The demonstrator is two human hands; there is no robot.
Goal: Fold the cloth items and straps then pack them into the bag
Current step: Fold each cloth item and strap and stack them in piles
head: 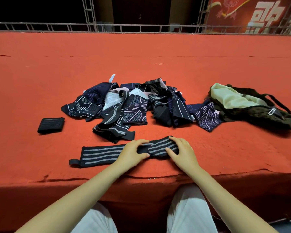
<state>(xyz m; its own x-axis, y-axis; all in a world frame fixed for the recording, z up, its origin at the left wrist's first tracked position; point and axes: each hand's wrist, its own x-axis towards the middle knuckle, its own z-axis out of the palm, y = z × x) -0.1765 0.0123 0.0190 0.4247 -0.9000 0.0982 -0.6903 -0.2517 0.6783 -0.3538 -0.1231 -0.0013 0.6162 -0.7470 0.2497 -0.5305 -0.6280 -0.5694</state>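
The red-carpeted tabletop [141, 52] spreads wide before me. In its middle lies the heap of cloth items [134, 105], dark navy and black with pale line patterns, all tangled together. To the right of the heap, touching its edge, sits the bag [252, 105], dark brown, open, its pale green lining showing. Near the tabletop's front edge lies the striped strap [104, 154], stretched out to the left, its right end bunched up. My left hand [133, 153] has its grip curled round the strap's middle; my right hand [183, 151] pinches the bunched end. Off to the left, apart, rests a folded strap [51, 125].
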